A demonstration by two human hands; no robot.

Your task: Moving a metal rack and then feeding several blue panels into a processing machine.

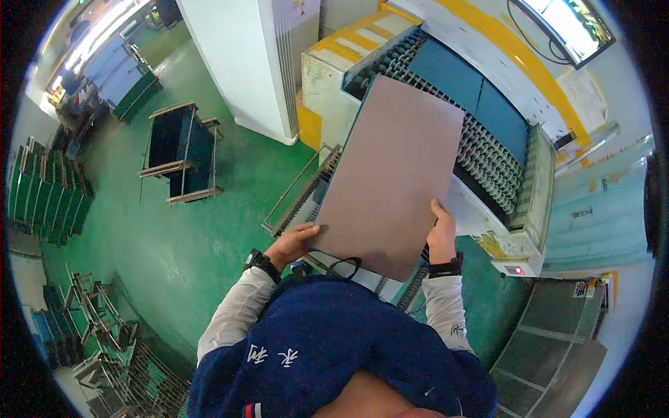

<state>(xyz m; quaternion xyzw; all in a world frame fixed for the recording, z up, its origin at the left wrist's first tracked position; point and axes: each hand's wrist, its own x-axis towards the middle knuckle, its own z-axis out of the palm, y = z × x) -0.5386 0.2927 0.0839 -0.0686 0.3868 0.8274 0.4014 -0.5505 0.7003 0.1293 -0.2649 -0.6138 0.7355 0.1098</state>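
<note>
A large flat rectangular panel, dull copper-brown on its upper face, is held out in front of me. My left hand is closed on its near left edge, thumb on top and the other fingers mostly hidden beneath. At the right edge, my right hand grips the panel with the thumb up along the side. The panel's far end overlaps a roller conveyor in the view; whether it touches the rollers I cannot tell. Two dark blue panels lie on the conveyor's far side.
Left of the panel stands a low metal rack with a slotted bar. A white cabinet stands beyond it. Farther left is a cart with dark panels, and several stacked green racks. A monitor hangs at upper right.
</note>
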